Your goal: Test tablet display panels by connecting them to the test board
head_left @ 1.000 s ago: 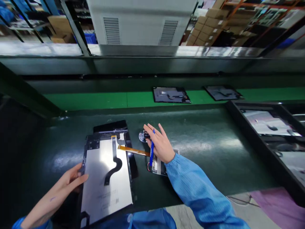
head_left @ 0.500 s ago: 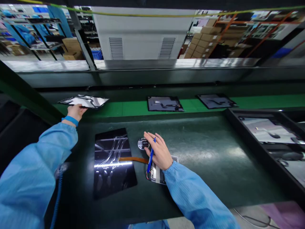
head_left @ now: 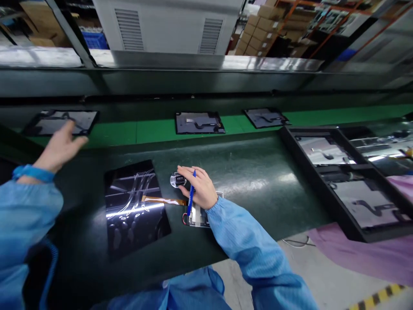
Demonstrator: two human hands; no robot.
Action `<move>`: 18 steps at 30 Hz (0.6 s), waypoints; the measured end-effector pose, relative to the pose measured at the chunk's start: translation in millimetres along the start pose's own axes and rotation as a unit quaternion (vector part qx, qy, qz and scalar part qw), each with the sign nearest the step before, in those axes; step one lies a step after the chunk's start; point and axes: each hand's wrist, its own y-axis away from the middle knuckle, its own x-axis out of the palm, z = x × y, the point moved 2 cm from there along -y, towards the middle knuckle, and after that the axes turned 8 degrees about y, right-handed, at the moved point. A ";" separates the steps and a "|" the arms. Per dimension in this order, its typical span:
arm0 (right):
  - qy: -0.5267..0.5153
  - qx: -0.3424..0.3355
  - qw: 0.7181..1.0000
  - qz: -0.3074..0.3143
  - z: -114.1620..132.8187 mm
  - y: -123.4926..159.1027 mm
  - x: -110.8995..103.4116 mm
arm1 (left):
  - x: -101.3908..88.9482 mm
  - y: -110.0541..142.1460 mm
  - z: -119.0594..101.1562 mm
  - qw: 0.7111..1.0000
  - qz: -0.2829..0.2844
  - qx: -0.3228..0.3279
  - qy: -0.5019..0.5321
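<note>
My left hand (head_left: 63,146) has its thumb and fingers apart, at the near edge of a flat display panel (head_left: 45,125) on the green strip. Its fingertips overlap the panel; contact is unclear. My right hand (head_left: 200,189) holds a slim blue pen (head_left: 191,196) slanting across its fingers. The same hand's fingertips are at a small round clear piece with a black block (head_left: 178,179). Under its palm lies a small device with a bare circuit board (head_left: 197,216), partly hidden. An orange ribbon cable (head_left: 164,200) runs from it to a glossy black screen (head_left: 135,232) on the bench.
Two more panels, one in the middle (head_left: 200,124) and one further right (head_left: 266,118), lie on the green strip (head_left: 119,134). A black divided tray (head_left: 345,172) with panels stands at the right. A person's pink sleeve (head_left: 351,254) shows beside it. A coiled blue cord (head_left: 50,262) hangs at left.
My left hand has let go of the panel, which was tilted up and now lies flat on the green strip. The view has shifted right and down. My right hand keeps the pen.
</note>
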 end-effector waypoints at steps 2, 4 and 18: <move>0.001 -0.002 1.000 0.004 -0.3 -0.1 2.5 | 24.8 55.7 -7.6 0.990 0.126 0.053 -0.026; 0.002 0.000 1.000 0.011 -1.2 -0.6 3.5 | 54.2 119.6 -20.1 0.967 0.182 0.164 -0.067; -0.114 -0.028 0.968 0.220 48.6 17.3 15.5 | 98.9 294.0 -38.7 0.949 0.090 0.260 -0.155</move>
